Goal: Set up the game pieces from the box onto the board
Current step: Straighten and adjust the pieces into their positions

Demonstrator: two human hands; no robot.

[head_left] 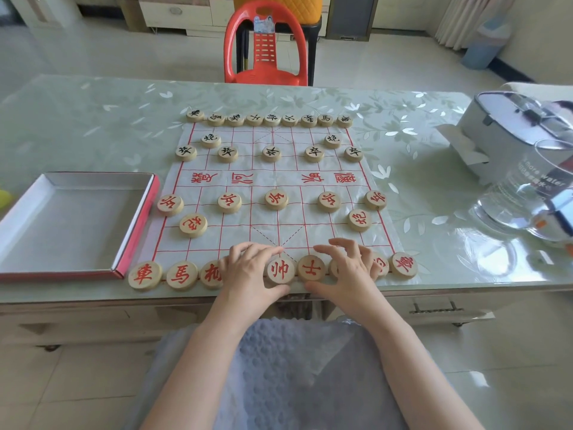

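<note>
A thin plastic board (279,187) with red grid lines lies on the table. Round wooden pieces with black characters (271,153) fill its far rows. Pieces with red characters (276,199) stand on the near half. Along the near edge runs a row of red pieces (145,275). My left hand (248,274) rests with spread fingers on this row, covering a piece left of the centre piece (279,270). My right hand (347,268) lies on pieces right of it, fingers apart. The red-sided box (136,225) at left holds nothing.
A red plastic chair (266,48) stands beyond the far table edge. At right are a white appliance (508,131) and a clear glass jug (527,193). The near row of pieces sits close to the table's front edge (93,297).
</note>
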